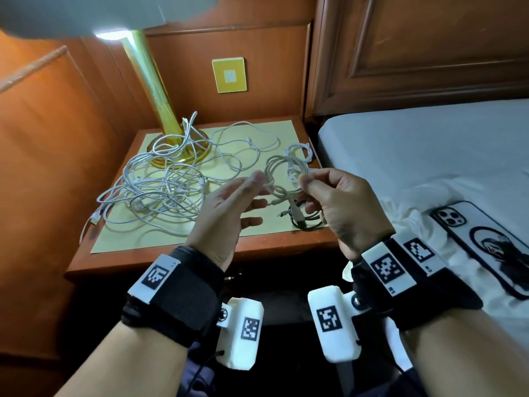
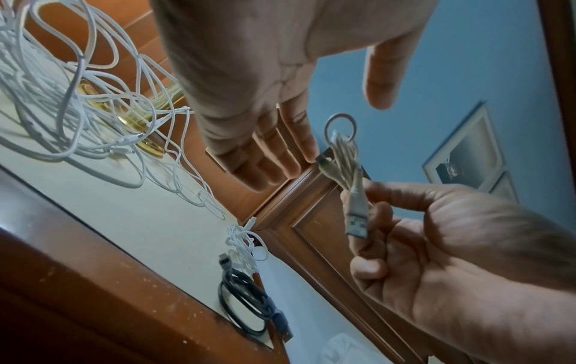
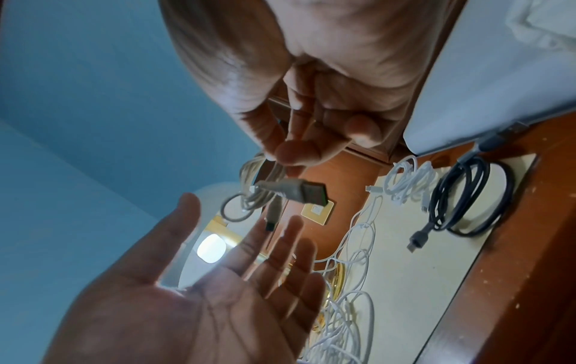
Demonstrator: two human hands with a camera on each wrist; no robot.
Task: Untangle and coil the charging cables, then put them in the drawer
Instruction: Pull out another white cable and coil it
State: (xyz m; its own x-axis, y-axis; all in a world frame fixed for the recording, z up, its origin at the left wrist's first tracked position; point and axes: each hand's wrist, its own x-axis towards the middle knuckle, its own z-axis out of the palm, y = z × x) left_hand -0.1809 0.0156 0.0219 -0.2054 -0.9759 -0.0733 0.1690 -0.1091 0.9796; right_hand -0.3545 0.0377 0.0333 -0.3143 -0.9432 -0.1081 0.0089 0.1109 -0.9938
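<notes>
Right hand (image 1: 340, 204) raised above the front of the surface (image 1: 200, 247), thumb and fingers pinching a white coil (image 1: 282, 176) of cable, loops gathered, USB plug (image 2: 357, 219) sticking out past the fingertips. Left hand (image 1: 232, 207) just beside it, palm up, fingers straight and spread, gripping nothing; in the head view the fingertips sit at the coil's left edge, contact impossible to confirm, while both wrist views show a gap between the flat palm and the coil.

On the surface, left and middle: big tangle (image 1: 160, 184) of white cables, loose and unsorted, partly draped over the brass lamp base (image 1: 183, 147), one USB end (image 1: 94, 220) hanging near the left edge. At the right rear: small white coil (image 1: 299, 151), already bundled. At the right front, under the right hand: black coil (image 1: 303, 219), wound flat, plug pointing outward near the edge.

Drawer not identifiable in any view.

Beside the surface on the right: bed (image 1: 415, 144) with white sheet, phone (image 1: 483, 245) lying face down on it. On the wall panel behind the surface: yellow switch plate (image 1: 229, 75).
</notes>
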